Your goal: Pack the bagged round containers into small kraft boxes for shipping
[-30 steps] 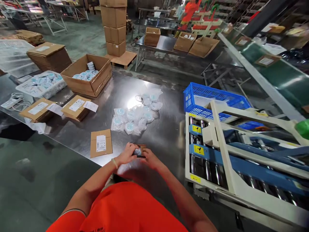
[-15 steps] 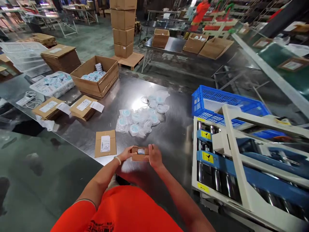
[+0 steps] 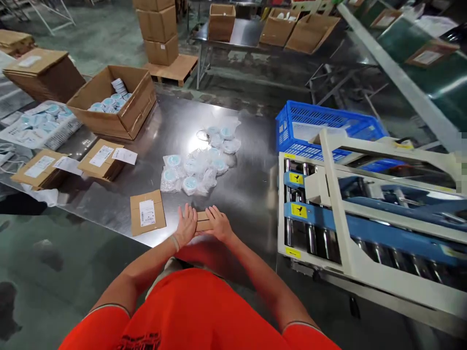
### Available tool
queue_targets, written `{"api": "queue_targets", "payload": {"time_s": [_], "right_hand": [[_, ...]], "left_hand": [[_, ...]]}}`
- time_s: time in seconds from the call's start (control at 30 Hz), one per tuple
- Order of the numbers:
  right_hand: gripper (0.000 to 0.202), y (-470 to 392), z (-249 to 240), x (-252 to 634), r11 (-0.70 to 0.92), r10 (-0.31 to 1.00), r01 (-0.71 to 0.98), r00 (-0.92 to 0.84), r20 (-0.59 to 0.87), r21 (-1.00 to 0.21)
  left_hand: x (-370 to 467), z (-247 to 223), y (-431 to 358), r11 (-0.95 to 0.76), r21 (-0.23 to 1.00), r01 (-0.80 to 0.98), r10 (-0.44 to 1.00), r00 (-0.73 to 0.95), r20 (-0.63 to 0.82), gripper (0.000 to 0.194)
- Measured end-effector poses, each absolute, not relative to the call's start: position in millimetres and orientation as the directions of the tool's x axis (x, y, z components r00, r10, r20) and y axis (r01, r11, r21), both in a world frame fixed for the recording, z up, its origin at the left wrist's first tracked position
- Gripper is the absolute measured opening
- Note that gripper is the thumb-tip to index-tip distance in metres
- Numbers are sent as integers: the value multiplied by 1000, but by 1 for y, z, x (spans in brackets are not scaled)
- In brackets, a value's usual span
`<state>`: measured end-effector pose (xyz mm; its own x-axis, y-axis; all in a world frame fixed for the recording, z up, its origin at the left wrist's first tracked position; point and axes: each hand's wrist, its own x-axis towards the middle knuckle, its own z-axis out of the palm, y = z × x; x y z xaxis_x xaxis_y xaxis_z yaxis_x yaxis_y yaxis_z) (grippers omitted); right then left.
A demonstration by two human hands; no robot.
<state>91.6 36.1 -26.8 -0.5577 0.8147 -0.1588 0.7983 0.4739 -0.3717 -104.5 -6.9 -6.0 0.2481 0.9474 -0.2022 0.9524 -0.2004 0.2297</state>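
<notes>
A small brown cardboard box [image 3: 203, 221] sits between my hands at the front of the metal table, its top flaps folded down with a thin seam across. My left hand [image 3: 186, 225] presses on its left end, fingers stretched forward. My right hand [image 3: 220, 223] grips the right end, fingers over the top. What lies inside the box is hidden. Just left is a flat cardboard piece [image 3: 148, 212] with a white printed label. Beyond the box lie several bubble-wrapped round items [image 3: 190, 183] with pale blue lids.
A large open carton [image 3: 133, 114] of round tins stands back left, near a white basket [image 3: 58, 138]. Stacked labelled flat cartons [image 3: 100, 158] lie at the left edge. To the right are a blue crate [image 3: 282, 131] and a roller machine [image 3: 345, 228].
The small box was open with a wrapped item showing inside; its flaps are now down over it. My hands have shifted onto its ends and top. The camera view has moved.
</notes>
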Motion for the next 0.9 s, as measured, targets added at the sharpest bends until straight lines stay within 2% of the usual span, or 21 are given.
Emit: {"api": "queue_targets", "payload": {"time_s": [0.13, 0.3, 0.37, 0.5, 0.57, 0.63, 0.7, 0.73, 0.8, 0.9], "right_hand": [[112, 35, -24, 91, 458, 832, 830, -527, -176, -319], [105, 28, -29, 82, 430, 845, 842, -502, -183, -325], [100, 27, -34, 80, 435, 836, 821, -521, -172, -370], [91, 39, -47, 110, 423, 837, 728, -542, -74, -540], [95, 44, -58, 152, 294, 928, 768, -372, -22, -569], [94, 40, -72, 207, 59, 998, 837, -66, 7, -544], [80, 25, -88, 260, -163, 979, 858, 203, 30, -488], [71, 15, -96, 282, -226, 960, 859, 276, 44, -459], [57, -3, -113, 310, -244, 946, 874, 310, 94, -420], [51, -21, -134, 319, -186, 940, 902, 279, 196, -389]], "left_hand": [[-96, -12, -4, -149, 152, 977, 957, 181, -227, 96], [-104, -14, -5, -227, 120, 967, 938, 250, -239, 90], [-112, -16, -9, -238, 142, 961, 940, 264, -216, 88], [-116, -22, -2, -266, 216, 940, 937, 304, -172, 87], [-102, -27, 22, -294, 240, 925, 927, 338, -165, 85], [-72, -31, 62, -338, 277, 899, 914, 384, -133, 83], [-25, -33, 111, -401, 325, 856, 890, 449, -84, 81], [3, -33, 136, -436, 357, 826, 873, 485, -57, 81], [62, -32, 183, -498, 426, 755, 832, 555, -11, 83], [149, -34, 238, -552, 519, 652, 780, 625, 44, 89]]}}
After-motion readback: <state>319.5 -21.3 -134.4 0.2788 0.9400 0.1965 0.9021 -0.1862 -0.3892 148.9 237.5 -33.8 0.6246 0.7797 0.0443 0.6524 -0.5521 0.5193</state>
